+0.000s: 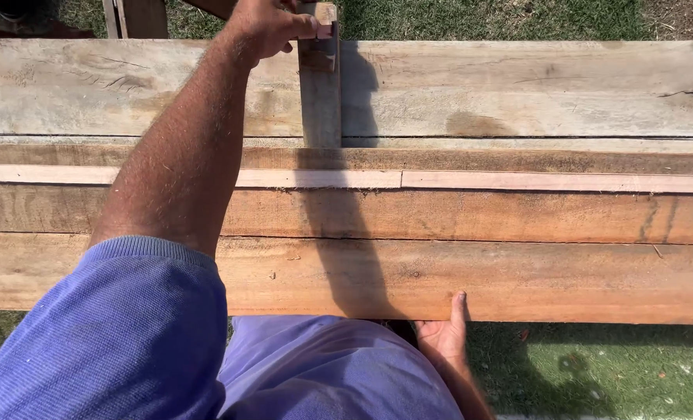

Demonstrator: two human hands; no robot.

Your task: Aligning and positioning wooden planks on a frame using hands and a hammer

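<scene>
Several long wooden planks lie side by side across the view. My left hand (264, 23) reaches over them to the far side and grips the top end of a short grey wooden block (320, 93) that lies crosswise on the far pale plank (517, 89). My right hand (445, 334) holds the near edge of the closest reddish plank (517, 280), thumb up on its face, fingers hidden under it. A thin pale strip (556, 182) lies lengthwise between the planks.
Grass (595, 373) shows below the near plank and beyond the far one. Dark wooden pieces (140, 17) stand at the top left. My blue sleeve (105, 342) and shirt fill the lower left.
</scene>
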